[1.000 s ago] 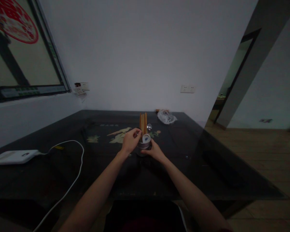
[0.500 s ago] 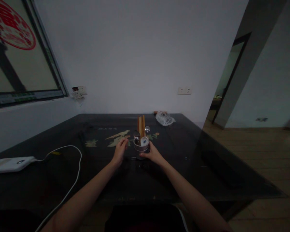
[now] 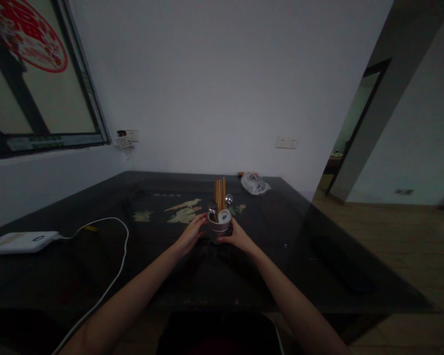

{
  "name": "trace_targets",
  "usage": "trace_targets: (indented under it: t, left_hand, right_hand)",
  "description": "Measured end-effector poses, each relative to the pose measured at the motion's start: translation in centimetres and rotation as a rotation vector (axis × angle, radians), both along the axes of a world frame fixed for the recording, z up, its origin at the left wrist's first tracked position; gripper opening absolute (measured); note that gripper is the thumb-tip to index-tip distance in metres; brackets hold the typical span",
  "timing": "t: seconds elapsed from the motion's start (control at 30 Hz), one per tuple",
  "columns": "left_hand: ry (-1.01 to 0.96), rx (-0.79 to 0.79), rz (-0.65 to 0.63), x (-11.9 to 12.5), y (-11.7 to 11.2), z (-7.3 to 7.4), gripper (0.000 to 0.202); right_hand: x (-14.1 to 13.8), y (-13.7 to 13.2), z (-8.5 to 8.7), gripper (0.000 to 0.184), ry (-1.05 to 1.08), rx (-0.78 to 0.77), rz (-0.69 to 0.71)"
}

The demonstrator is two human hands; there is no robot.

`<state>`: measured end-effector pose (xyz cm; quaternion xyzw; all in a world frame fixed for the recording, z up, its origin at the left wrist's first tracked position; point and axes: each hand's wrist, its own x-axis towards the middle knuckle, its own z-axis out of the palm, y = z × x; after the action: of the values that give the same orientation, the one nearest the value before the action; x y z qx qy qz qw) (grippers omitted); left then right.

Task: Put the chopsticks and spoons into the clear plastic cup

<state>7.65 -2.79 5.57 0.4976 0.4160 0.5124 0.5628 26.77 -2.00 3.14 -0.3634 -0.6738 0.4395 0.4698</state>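
Note:
A pale cup (image 3: 218, 228) stands upright in front of me, holding several wooden chopsticks (image 3: 220, 195), metal spoons (image 3: 228, 199) and a white ceramic spoon (image 3: 224, 216) with a small blue mark. My right hand (image 3: 240, 238) is closed around the cup's right side, its thumb across the front. Against the left side rest the curved fingers of my left hand (image 3: 192, 234), so the cup is held between both hands. The far side of the cup, with some fingertips, is hidden.
The dark table (image 3: 266, 276) bears a painted bird-and-flower design. A white power bank (image 3: 25, 242) with a white cable (image 3: 122, 261) lies at the left. Near the wall is a crumpled clear plastic bag (image 3: 255, 184); a dark oblong object (image 3: 343, 264) lies at the right.
My left hand has moved right and closed in on the cup's left side. The right hand keeps its hold. The whole view has shifted slightly.

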Motion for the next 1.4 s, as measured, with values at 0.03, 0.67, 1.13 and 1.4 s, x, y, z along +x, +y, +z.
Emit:
trace_targets:
  t: [0.03, 0.67, 1.13, 1.4]
  left_hand:
    - [-0.010, -0.005, -0.018, 0.1, -0.2, 0.1, 0.031]
    - [-0.083, -0.129, -0.143, 2.0, -0.9, -0.4, 0.033]
    - [-0.122, 0.060, -0.243, 8.8, 0.3, -1.8, 0.045]
    - [0.143, 0.276, -0.266, 13.0, 1.6, -2.6, 0.066]
  right_hand:
    - [0.0, 0.0, 0.0, 0.086, -0.004, -0.006, -0.008]
    - [0.2, 1.0, -1.2, 0.079, -0.082, -0.026, -0.135]
    - [6.5, 0.2, -0.3, 0.070, -0.047, -0.016, -0.224]
    - [10.6, 0.8, -0.9, 0.066, -0.014, -0.028, -0.286]
